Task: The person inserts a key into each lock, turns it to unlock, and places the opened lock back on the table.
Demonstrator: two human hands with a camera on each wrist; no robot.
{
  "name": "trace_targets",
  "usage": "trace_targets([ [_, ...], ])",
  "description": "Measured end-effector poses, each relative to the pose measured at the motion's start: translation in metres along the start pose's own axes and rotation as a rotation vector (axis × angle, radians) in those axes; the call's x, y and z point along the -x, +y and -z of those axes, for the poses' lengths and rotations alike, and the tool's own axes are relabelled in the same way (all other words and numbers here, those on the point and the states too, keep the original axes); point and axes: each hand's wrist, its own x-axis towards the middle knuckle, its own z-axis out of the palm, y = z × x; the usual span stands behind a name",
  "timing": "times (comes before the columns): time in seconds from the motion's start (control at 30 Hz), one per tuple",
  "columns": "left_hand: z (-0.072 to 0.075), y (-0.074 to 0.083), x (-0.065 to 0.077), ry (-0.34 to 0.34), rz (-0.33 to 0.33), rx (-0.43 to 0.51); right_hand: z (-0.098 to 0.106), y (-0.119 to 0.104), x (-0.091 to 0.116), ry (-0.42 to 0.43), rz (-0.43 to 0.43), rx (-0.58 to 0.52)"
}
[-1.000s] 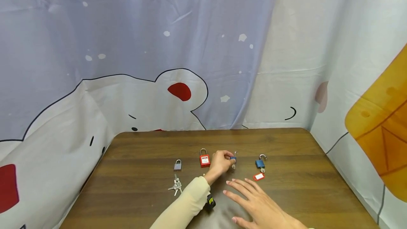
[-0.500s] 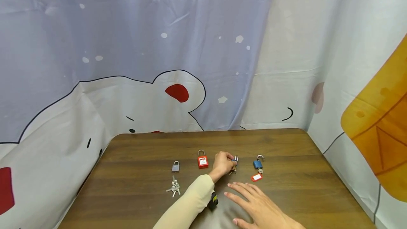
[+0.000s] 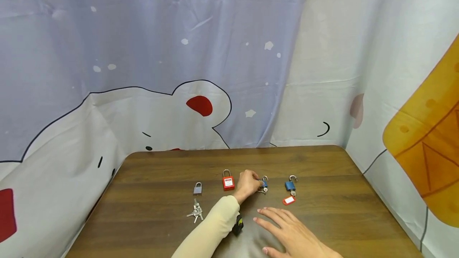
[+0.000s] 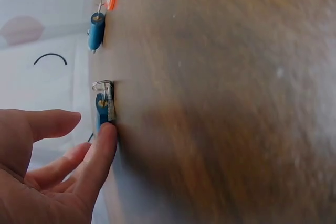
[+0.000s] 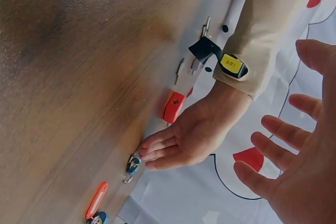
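Note:
A small blue padlock [image 3: 265,184], its shackle up and open, lies on the table with keys in its lower end. My left hand [image 3: 247,184] is at its left side. In the left wrist view one fingertip touches the blue padlock [image 4: 100,121], while the thumb stands apart from it. My right hand [image 3: 290,232] is held over the near part of the table, fingers spread, holding nothing. To the right lies another blue padlock [image 3: 290,186] with an open shackle, a key and a red tag [image 3: 288,200].
Left of my left hand is a red padlock [image 3: 228,182] with a white label. Farther left is a small grey padlock [image 3: 197,188], with a bunch of keys [image 3: 196,212] nearer me. All lie on a wooden table [image 3: 150,226], with a printed curtain [image 3: 154,51] behind it.
My left hand has lowered the blue padlock with its keys onto the table and loosened its pinch. My right hand has stayed nearly still.

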Motion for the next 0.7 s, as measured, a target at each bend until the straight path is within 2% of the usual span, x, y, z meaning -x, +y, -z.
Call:
trace_targets([
  [0.17, 0.007, 0.0, 0.001, 0.01, -0.034, -0.032, 0.002, 0.0, -0.002, -0.005, -0.003, 0.008],
  [0.33, 0.02, 0.003, 0.004, 0.011, -0.108, -0.05, 0.004, 0.001, -0.006, 0.012, -0.008, 0.003],
  [0.7, 0.062, 0.013, 0.028, -0.04, -0.228, -0.049, 0.018, 0.002, -0.021, -0.016, -0.086, -0.006],
])
